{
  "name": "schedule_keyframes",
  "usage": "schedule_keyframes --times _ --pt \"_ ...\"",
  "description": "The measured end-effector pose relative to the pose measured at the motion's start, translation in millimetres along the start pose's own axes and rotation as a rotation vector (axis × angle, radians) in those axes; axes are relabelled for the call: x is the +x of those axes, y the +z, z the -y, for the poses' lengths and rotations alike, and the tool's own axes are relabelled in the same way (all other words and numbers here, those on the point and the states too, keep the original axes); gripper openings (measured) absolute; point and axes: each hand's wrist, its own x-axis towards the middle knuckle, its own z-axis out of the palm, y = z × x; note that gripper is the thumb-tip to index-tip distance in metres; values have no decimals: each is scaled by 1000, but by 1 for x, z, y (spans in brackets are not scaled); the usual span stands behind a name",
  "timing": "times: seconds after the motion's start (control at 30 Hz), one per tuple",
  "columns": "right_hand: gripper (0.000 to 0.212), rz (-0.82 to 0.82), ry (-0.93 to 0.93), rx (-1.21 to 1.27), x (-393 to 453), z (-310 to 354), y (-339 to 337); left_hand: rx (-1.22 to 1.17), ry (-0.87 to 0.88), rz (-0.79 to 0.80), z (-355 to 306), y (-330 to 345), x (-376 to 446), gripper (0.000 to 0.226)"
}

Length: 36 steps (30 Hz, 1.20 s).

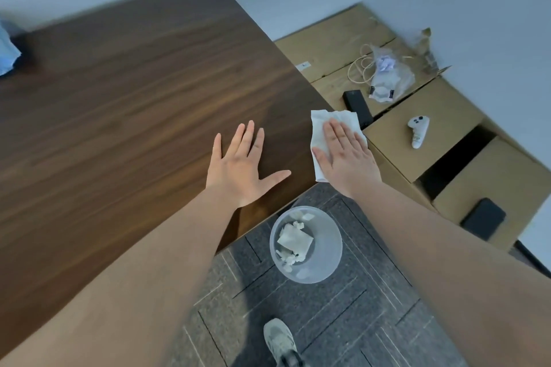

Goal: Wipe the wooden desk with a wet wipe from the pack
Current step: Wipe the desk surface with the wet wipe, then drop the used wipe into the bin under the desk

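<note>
The dark wooden desk (125,92) fills the left and middle of the view. A white wet wipe (319,131) lies spread flat at the desk's right corner. My right hand (347,155) presses flat on the wipe, fingers together and pointing away from me. My left hand (243,167) rests flat on the bare wood just left of it, fingers spread, holding nothing. A blue pack (7,50) shows partly at the far left edge of the desk.
A clear plastic bin (331,259) with used white wipes stands on the grey carpet below the desk corner. Cardboard boxes (423,110) to the right carry a white controller (419,131), black devices, a cable and a plastic bag. My shoe (280,340) is at the bottom.
</note>
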Motion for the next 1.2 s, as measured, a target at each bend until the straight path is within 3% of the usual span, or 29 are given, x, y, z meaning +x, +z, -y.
schedule_keyframes --times 0.3,0.5,0.7,0.87,1.2 --pt "47 -223 -17 271 -18 -17 9 10 64 1 -59 -2 42 98" --pt "42 -301 -10 514 -68 -36 36 7 48 -70 -65 3 41 98" --pt "45 107 271 564 -114 -63 121 16 49 -103 -65 6 43 97" --pt "44 421 170 418 -109 -56 191 27 52 -122 -64 12 47 99" --pt "41 518 134 252 -77 -42 273 10 53 -155 -66 14 46 97"
